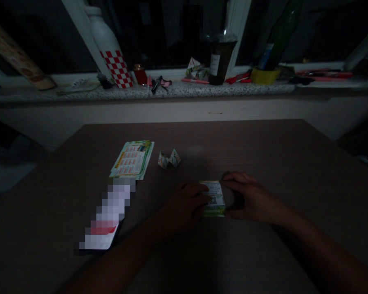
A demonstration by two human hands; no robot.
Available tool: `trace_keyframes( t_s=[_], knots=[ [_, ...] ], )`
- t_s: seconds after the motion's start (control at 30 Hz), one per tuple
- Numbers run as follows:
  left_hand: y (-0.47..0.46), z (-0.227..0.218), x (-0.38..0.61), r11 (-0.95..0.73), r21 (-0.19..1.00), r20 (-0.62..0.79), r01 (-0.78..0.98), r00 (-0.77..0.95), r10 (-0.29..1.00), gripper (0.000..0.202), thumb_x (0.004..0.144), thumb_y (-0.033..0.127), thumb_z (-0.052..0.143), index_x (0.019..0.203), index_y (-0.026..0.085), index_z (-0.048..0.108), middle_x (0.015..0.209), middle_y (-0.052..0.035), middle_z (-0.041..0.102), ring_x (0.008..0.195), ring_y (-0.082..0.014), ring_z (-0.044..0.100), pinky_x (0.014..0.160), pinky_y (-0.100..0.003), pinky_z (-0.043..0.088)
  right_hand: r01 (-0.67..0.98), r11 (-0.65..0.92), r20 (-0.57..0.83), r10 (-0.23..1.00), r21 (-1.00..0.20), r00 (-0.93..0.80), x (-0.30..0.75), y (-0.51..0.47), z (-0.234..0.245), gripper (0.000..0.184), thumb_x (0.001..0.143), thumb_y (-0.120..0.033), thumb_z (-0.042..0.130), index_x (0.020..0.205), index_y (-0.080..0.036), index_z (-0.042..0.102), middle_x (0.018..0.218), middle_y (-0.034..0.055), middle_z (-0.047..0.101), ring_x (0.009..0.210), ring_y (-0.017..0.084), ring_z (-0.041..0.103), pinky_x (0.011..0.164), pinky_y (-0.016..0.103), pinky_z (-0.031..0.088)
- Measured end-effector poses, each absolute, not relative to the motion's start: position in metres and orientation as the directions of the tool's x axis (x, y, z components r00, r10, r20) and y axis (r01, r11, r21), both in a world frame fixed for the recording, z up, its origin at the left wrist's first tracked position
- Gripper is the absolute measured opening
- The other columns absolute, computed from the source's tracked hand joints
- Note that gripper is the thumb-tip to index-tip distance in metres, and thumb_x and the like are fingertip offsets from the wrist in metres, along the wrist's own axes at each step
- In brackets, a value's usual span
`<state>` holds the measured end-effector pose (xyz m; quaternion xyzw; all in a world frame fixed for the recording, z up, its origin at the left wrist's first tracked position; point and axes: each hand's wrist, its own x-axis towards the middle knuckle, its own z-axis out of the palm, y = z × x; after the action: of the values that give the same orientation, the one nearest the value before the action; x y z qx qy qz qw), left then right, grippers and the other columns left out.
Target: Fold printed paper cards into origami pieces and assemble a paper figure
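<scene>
A small folded paper point(215, 199), printed in white and green with a dark square code, lies on the table between my hands. My left hand point(191, 200) holds its left side, two fingers stretched over the top face; the thumb is hard to make out in the dark. At the right edge, my right hand point(248, 196) curves like a C, with fingertips at the upper corner and thumb at the lower one. Beyond my left hand stands a folded paper shape with two points point(169, 159). A stack of printed calendar sheets point(130, 159) lies further left.
A phone point(110, 216) with a lit, blurred screen lies left of my left forearm. Along the stone windowsill point(178, 92) stand a red-and-white checkered bottle point(115, 61), a dark plastic cup point(220, 61), a green bottle point(279, 36) and small clutter. The room is dim.
</scene>
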<state>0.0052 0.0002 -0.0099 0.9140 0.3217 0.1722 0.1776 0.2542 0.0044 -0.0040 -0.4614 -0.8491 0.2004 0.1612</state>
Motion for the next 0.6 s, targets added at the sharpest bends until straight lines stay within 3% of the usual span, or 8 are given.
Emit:
trace_keyframes(
  t_s=[0.1, 0.17, 0.27, 0.37, 0.6],
  knots=[
    [0.001, -0.009, 0.004, -0.743, 0.426, 0.205, 0.516, 0.745, 0.635, 0.027, 0.089, 0.018, 0.049, 0.113, 0.021, 0.061, 0.123, -0.0074, 0.056, 0.115, -0.0205, 0.049, 0.103, -0.039, 0.034, 0.702, 0.49, 0.094, 0.848, -0.517, -0.522, 0.256, 0.005, -0.006, 0.065, 0.06, -0.037, 0.08, 0.121, -0.027, 0.059, 0.119, 0.0073, 0.057, 0.111, 0.03, 0.052, 0.097, 0.044, 0.039],
    [0.001, -0.008, 0.004, -0.745, 0.426, 0.192, 0.514, 0.753, 0.63, 0.027, 0.089, 0.023, 0.052, 0.115, 0.021, 0.06, 0.125, -0.0076, 0.055, 0.117, -0.0217, 0.048, 0.104, -0.04, 0.033, 0.693, 0.486, 0.121, 0.854, -0.532, -0.506, 0.257, 0.005, -0.011, 0.056, 0.07, -0.037, 0.074, 0.123, -0.025, 0.057, 0.122, 0.0084, 0.056, 0.114, 0.028, 0.05, 0.099, 0.044, 0.039],
    [0.001, -0.007, 0.003, -0.734, 0.435, 0.161, 0.521, 0.757, 0.633, 0.036, 0.084, 0.036, 0.06, 0.117, 0.022, 0.058, 0.127, -0.0085, 0.054, 0.12, -0.0251, 0.045, 0.104, -0.043, 0.031, 0.698, 0.493, 0.197, 0.864, -0.52, -0.464, 0.256, 0.006, -0.02, 0.042, 0.085, -0.03, 0.059, 0.126, -0.023, 0.055, 0.125, 0.0109, 0.055, 0.118, 0.027, 0.049, 0.099, 0.045, 0.039],
    [0.002, -0.008, 0.002, -0.725, 0.446, 0.162, 0.525, 0.749, 0.642, 0.039, 0.081, 0.042, 0.063, 0.115, 0.023, 0.06, 0.126, -0.0083, 0.054, 0.119, -0.026, 0.046, 0.104, -0.044, 0.032, 0.707, 0.519, 0.239, 0.853, -0.481, -0.463, 0.254, 0.006, -0.026, 0.041, 0.086, -0.022, 0.055, 0.126, -0.024, 0.056, 0.128, 0.0114, 0.055, 0.119, 0.028, 0.049, 0.098, 0.048, 0.04],
    [0.003, -0.008, 0.002, -0.744, 0.453, 0.207, 0.491, 0.754, 0.624, 0.024, 0.085, 0.026, 0.057, 0.108, 0.019, 0.061, 0.117, -0.0074, 0.059, 0.112, -0.0223, 0.051, 0.1, -0.039, 0.037, 0.715, 0.537, 0.212, 0.84, -0.447, -0.499, 0.25, 0.003, -0.022, 0.045, 0.082, -0.017, 0.057, 0.126, -0.026, 0.056, 0.13, 0.0102, 0.054, 0.12, 0.029, 0.047, 0.098, 0.05, 0.038]
  ],
)
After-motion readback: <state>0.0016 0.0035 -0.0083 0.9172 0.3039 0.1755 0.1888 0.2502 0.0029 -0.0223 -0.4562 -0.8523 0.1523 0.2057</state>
